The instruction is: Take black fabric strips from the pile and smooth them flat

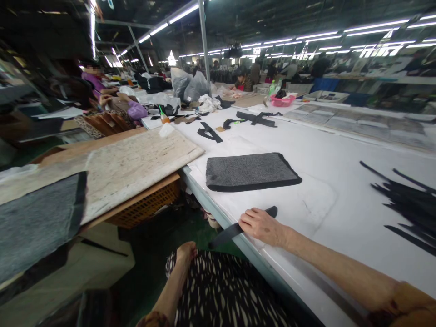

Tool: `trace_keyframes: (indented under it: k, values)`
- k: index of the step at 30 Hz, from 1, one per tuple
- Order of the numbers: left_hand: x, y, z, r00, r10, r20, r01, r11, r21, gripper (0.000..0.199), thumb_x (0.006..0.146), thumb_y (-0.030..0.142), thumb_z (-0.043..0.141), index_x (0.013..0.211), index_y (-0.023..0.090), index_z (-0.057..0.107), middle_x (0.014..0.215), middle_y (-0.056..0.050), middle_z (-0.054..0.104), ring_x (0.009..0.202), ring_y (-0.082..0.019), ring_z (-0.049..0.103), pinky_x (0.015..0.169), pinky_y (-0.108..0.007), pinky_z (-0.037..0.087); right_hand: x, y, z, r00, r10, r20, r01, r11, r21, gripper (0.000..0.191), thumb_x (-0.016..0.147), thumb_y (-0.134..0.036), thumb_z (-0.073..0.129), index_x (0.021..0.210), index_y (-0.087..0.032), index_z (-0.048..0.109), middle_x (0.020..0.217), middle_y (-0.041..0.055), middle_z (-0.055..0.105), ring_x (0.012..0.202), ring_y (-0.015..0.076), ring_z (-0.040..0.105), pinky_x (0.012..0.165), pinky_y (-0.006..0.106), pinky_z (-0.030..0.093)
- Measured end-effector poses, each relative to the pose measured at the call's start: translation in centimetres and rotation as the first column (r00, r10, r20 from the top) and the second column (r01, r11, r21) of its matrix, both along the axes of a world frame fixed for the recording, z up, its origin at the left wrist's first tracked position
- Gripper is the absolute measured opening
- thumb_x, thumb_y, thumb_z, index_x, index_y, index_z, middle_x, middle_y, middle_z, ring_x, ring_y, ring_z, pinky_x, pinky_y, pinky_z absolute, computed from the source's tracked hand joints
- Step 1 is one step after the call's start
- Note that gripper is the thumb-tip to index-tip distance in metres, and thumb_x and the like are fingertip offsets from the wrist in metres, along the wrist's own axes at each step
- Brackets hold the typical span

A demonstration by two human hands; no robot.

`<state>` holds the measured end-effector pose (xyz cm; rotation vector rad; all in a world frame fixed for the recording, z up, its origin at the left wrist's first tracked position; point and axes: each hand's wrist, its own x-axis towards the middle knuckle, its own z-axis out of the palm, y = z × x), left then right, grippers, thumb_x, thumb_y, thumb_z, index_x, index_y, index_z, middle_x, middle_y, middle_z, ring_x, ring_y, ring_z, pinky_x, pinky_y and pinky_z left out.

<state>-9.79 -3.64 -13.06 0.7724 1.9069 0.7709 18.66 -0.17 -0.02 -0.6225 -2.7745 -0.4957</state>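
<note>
My right hand (260,227) is closed on a black strip (229,235) at the near edge of the white table (327,181). One end of the strip sticks out past my fingers; the other hangs over the table edge. Below, my left hand (186,251) is closed beside the patterned dark cloth on my lap, and what it holds, if anything, is hidden. Just beyond my right hand a grey fabric panel (250,170) with black edging lies flat on the table.
Black strips (408,204) lie in a pile at the right. A pale board (136,159) and another grey panel (41,222) are at the left. Farther back are black pieces (257,119), a pink basket (282,100), grey bags (196,87) and a person in purple (93,81).
</note>
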Motion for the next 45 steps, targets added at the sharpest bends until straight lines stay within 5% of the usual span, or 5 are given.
trace_keyframes:
  k: [5,9,12,30,45]
  values:
    - [3.4,1.0,4.6,0.987,-0.091,0.134,0.068,0.983,0.169,0.035,0.059,0.048,0.07,0.075,0.017,0.067,0.07,-0.001,0.064,0.07,-0.017,0.058,0.064,-0.027,0.042,-0.1,0.0,0.1,1.0,0.005,0.011,-0.005,1.0,-0.002,0.021,0.087,0.0,0.042,0.081,-0.014,0.056,0.079,0.0022,0.052,0.073,0.0143,0.044,0.062,0.028,0.031]
    - [7.4,1.3,9.1,0.861,-0.451,0.234,0.354,0.863,0.361,0.039,0.066,0.054,0.066,0.066,0.014,0.065,0.058,0.002,0.055,0.06,-0.013,0.046,0.059,-0.026,0.034,0.0,0.0,0.1,1.0,0.002,0.025,-0.002,1.0,-0.007,0.018,0.089,-0.004,0.043,0.081,-0.015,0.056,0.078,0.002,0.051,0.074,0.0154,0.044,0.062,0.029,0.03]
    - [8.7,1.1,10.6,0.825,-0.472,0.311,0.357,0.862,0.361,0.041,0.067,0.054,0.066,0.057,0.015,0.06,0.053,0.003,0.049,0.057,-0.012,0.041,0.057,-0.025,0.03,-0.1,0.0,0.0,1.0,-0.004,0.024,0.004,1.0,-0.01,0.018,0.089,-0.005,0.043,0.08,-0.015,0.055,0.078,0.0021,0.051,0.074,0.0158,0.044,0.062,0.03,0.029]
    - [8.4,1.8,10.0,0.775,-0.477,0.415,0.356,0.872,0.337,0.027,0.059,0.04,0.072,0.054,0.014,0.065,0.05,0.001,0.052,0.054,-0.01,0.04,0.057,-0.025,0.029,6.1,0.9,-0.2,0.987,-0.094,-0.131,0.082,0.992,-0.094,0.024,0.091,-0.004,0.037,0.091,-0.011,0.06,0.083,0.0056,0.057,0.077,0.0159,0.048,0.068,0.028,0.036]
    - [2.6,-1.1,9.4,0.866,-0.406,0.292,0.354,0.91,0.216,0.03,0.061,0.044,0.069,0.054,0.015,0.061,0.052,0.003,0.049,0.054,-0.011,0.038,0.055,-0.024,0.029,-0.6,0.4,1.0,0.996,0.059,0.066,-0.06,0.998,0.002,0.024,0.092,-0.006,0.037,0.081,-0.013,0.057,0.08,0.004,0.054,0.072,0.0154,0.044,0.062,0.03,0.029]
